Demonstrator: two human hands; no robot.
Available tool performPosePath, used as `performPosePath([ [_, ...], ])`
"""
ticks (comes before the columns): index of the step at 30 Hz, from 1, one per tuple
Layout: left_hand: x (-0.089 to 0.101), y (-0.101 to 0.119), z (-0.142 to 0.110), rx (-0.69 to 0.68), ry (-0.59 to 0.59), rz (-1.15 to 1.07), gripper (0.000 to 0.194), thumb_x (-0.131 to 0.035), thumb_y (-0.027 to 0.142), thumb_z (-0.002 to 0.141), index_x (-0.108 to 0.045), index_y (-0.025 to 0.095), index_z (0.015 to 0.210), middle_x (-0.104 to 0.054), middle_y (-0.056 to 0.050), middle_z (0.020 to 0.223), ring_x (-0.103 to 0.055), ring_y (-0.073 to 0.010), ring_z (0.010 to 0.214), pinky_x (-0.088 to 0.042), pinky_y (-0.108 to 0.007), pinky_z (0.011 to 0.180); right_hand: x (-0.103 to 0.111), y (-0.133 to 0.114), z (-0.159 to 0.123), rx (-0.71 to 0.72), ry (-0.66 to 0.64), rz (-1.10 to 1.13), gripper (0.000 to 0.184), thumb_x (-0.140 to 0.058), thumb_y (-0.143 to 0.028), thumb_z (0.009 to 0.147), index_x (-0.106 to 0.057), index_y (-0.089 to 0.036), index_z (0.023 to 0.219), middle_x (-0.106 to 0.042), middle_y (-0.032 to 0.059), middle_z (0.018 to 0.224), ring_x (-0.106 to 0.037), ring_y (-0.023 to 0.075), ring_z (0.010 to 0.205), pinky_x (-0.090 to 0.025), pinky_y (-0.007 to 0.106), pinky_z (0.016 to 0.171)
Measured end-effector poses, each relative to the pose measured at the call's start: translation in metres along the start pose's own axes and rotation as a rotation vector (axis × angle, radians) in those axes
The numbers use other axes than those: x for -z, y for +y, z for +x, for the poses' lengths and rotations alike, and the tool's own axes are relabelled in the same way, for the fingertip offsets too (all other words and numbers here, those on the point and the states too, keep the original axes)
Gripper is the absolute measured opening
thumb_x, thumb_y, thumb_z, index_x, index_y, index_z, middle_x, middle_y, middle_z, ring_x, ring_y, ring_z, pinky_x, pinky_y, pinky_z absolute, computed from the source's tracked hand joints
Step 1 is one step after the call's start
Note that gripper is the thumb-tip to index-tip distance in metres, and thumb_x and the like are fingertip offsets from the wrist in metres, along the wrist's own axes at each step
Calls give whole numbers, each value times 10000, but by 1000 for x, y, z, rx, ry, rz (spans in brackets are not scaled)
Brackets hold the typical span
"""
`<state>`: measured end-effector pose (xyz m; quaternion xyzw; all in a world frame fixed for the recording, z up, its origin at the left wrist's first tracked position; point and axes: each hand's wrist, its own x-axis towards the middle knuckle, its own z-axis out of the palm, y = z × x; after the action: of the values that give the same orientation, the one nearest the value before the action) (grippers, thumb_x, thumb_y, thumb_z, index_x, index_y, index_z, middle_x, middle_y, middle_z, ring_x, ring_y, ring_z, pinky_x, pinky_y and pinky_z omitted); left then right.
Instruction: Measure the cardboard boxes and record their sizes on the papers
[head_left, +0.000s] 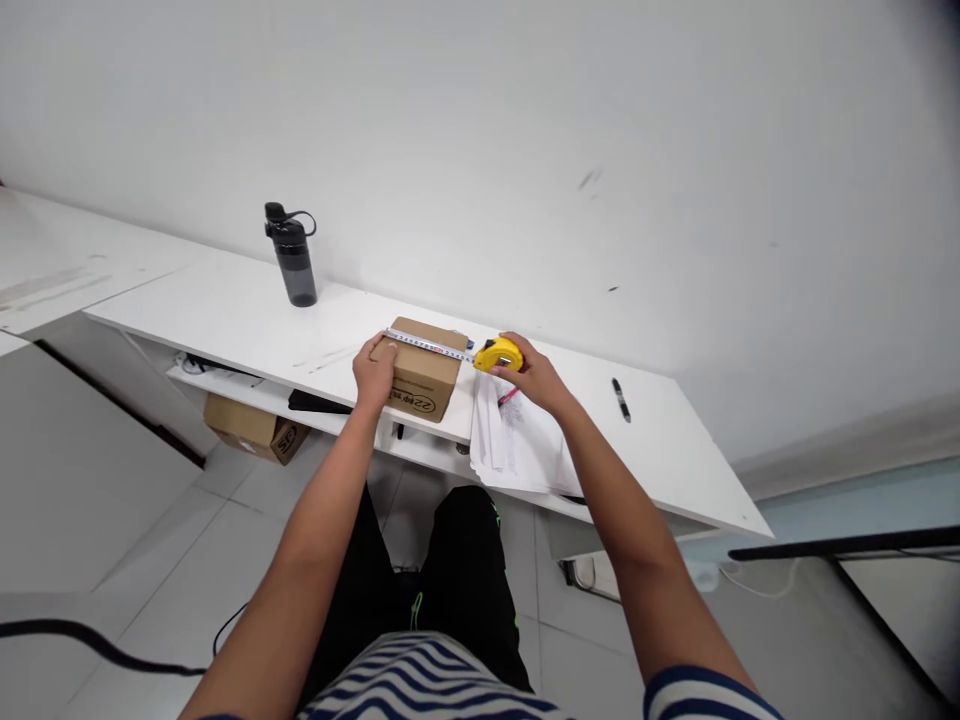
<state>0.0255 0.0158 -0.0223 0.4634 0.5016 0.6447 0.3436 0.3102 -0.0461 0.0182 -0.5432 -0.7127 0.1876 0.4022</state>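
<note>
Cardboard box [429, 372] sits on the white desk [652, 450] in front of us, just left of some loose papers [517, 450], and we have the printed blade [431, 346] of a yellow tape measure [498, 353] stretched across its top, from the left edge to past the right one. Our left hand [374, 374] is closed on the box's left end, thumb at the upper front edge, the other fingers by the blade's tip; our right hand [535, 374] has its fingers curled around the yellow case, just beyond the box's right edge. As far as we can judge, one stretch along the top is laid out, while the blade is not yet wound back, and the red pen [510, 396] on the papers and the black pen [622, 400] further right lie untouched. We cannot tell whether the blade has been laid along any other side. Our left fingers crowd its tip, so we cannot see whether the end hook catches the cardboard; the small figures are hard to read, the marks on the papers are too faint to make out, and the box's back is out of sight, with only a sliver of something blue [470, 344] showing by its far right corner
</note>
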Motion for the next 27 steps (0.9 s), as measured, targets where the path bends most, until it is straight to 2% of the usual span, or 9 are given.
performPosePath([
  [3, -2, -4, 3, 3, 3, -14, 463, -662, 323, 773, -688, 140, 1197, -694, -104, 1232, -632, -251, 1133, -482, -368, 1024, -8, -2, 3, 2, 29, 16, 660, -687, -457, 788, -501, -263, 1391, -567, 68, 1369, -593, 232, 1118, -476, 410, 981],
  [6, -3, -6, 3, 9, 2, -14, 473, -663, 330, 771, -681, 144, 1205, -690, -103, 1239, -631, -246, 1133, -480, -362, 1025, -24, -17, 18, 59, 54, 59, 672, -667, -464, 800, -480, -256, 1411, -544, 73, 1403, -579, 237, 1166, -471, 409, 1000],
  [11, -2, -5, -3, -22, 14, -3, 462, -657, 330, 775, -676, 138, 1195, -681, -112, 1255, -621, -239, 1157, -452, -357, 1057, -73, -55, 57, 155, -54, -39, 659, -651, -437, 804, -469, -267, 1414, -578, 61, 1374, -597, 269, 1148, -457, 453, 1004],
  [15, 3, -4, -4, 20, -26, 18, 463, -630, 393, 803, -652, 165, 1205, -694, -95, 1205, -644, -245, 1097, -497, -373, 984, -116, -85, 90, 181, -94, -88, 699, -631, -375, 816, -401, -212, 1456, -596, 109, 1348, -590, 296, 1158, -444, 469, 1001],
  [18, 5, 2, -2, 27, 12, 60, 507, -595, 401, 838, -575, 171, 1289, -621, -123, 1314, -593, -256, 1193, -466, -380, 1028, -127, -102, 99, 227, -93, -49, 606, -629, -352, 824, -473, -182, 1384, -611, 113, 1316, -590, 282, 1150, -441, 442, 1010],
  [21, 4, 18, -9, -145, 151, 163, 558, -571, 342, 867, -456, 180, 1388, -415, -160, 1505, -392, -258, 1405, -318, -405, 1164, -117, -109, 76, 258, 93, 103, 567, -594, -421, 865, -459, -204, 1371, -568, 95, 1365, -562, 241, 1196, -438, 385, 1036],
  [24, 0, 40, -43, -392, 201, 193, 569, -548, 391, 892, -416, 182, 1405, -284, -164, 1573, -215, -255, 1497, -192, -408, 1227, -105, -103, 18, 126, 350, 249, 675, -532, -550, 889, -318, -238, 1448, -498, 112, 1422, -536, 223, 1233, -456, 363, 1028],
  [25, -1, 46, -61, -428, 157, 163, 572, -516, 436, 909, -402, 192, 1414, -289, -155, 1575, -227, -253, 1494, -212, -401, 1222, -104, -98, -7, 64, 399, 272, 711, -520, -590, 882, -293, -237, 1456, -495, 130, 1416, -532, 234, 1238, -456, 378, 1030],
  [27, -4, 53, -102, -396, -38, 36, 608, -421, 562, 926, -384, 222, 1428, -399, -140, 1519, -361, -261, 1432, -327, -400, 1168, -105, -83, -57, -15, 445, 316, 789, -490, -672, 859, -266, -223, 1468, -514, 161, 1375, -532, 264, 1234, -459, 414, 1028],
])
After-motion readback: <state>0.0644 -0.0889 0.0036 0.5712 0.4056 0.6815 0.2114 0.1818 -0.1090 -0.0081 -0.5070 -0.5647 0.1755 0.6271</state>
